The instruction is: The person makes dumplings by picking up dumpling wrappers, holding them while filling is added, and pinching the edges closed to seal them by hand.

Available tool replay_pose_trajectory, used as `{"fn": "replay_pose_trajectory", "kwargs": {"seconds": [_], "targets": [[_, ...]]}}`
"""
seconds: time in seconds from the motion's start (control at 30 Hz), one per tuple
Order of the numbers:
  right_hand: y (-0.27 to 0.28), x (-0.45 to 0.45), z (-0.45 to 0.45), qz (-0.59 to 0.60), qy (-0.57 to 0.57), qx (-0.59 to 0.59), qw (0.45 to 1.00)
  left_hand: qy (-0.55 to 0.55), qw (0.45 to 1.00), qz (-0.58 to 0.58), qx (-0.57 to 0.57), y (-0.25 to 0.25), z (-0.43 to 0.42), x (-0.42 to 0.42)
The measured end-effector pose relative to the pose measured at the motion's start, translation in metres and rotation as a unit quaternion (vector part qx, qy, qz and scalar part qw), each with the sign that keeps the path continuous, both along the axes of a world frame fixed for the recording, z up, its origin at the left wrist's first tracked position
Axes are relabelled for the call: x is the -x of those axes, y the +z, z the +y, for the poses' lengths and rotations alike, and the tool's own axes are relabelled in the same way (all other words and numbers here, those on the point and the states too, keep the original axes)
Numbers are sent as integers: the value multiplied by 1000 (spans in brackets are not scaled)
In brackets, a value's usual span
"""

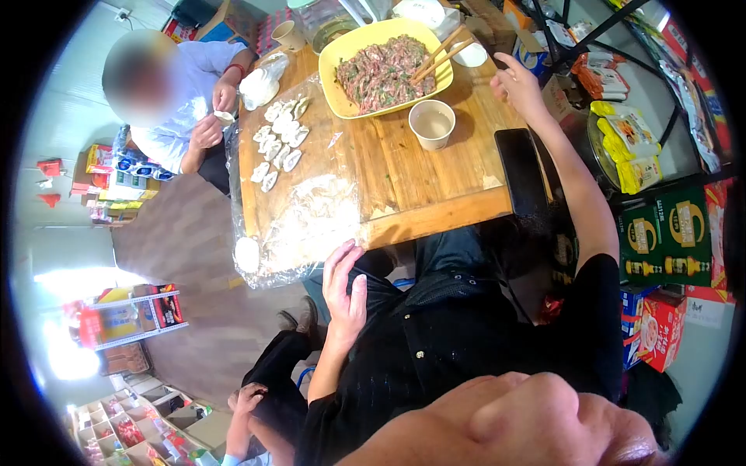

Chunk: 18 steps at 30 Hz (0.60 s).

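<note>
My left hand (pixel 344 286) is raised at the near edge of the wooden table (pixel 435 206), its fingers apart and nothing in it. My right hand (pixel 517 84) is over the table's right edge, empty, with its fingers partly spread, near a small white dish (pixel 469 54). A yellow bowl (pixel 330 85) of minced filling (pixel 381 70) stands at the back, with wooden chopsticks (pixel 443 58) resting in it. In front of it is a paper cup (pixel 432 124) of liquid. Several folded dumplings (pixel 284 128) lie on plastic film at the left.
A person (pixel 175 101) at the left holds a small piece of dough. A black phone (pixel 521 172) lies at the table's right edge. A second person's hands (pixel 247 398) rest at the lower left. Packages and boxes (pixel 664 233) line the right side.
</note>
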State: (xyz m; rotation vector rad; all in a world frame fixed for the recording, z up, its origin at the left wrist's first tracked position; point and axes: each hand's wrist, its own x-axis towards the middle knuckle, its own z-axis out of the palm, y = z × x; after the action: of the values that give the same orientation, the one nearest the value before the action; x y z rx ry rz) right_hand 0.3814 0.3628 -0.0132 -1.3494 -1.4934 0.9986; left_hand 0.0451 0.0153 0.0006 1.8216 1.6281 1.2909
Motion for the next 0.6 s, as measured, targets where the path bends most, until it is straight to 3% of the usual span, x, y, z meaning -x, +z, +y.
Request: {"fn": "replay_pose_trajectory", "kwargs": {"seconds": [0.03, 0.1, 0.13, 0.27, 0.33, 0.37, 0.43, 0.57, 0.6], "targets": [[-4, 2, 6, 5, 3, 3, 1000, 8, 1000, -4, 5, 1, 2, -3], [-12, 9, 19, -135, 8, -73, 988, 10, 1000, 5, 11, 3, 9, -11], [-19, 12, 23, -200, -16, -210, 957, 9, 1000, 8, 15, 4, 11, -14], [-17, 15, 32, -278, 10, -117, 953, 8, 1000, 22, 18, 8, 19, -23], [-13, 18, 25, -393, 72, -182, 899, 15, 999, 25, 21, 6, 23, -26], [-16, 18, 24, -392, 74, -182, 899, 22, 999, 27, 23, 6, 24, -27], [-23, 15, 22, -461, 110, -359, 804, 26, 999, 31, 30, 4, 27, -29], [-32, 3, 70, -411, 109, -411, 806, 24, 998, 42, 36, 0, 33, -33], [-29, 2, 81, -228, 138, -245, 932, 22, 998, 42, 37, 0, 34, -35]]}}
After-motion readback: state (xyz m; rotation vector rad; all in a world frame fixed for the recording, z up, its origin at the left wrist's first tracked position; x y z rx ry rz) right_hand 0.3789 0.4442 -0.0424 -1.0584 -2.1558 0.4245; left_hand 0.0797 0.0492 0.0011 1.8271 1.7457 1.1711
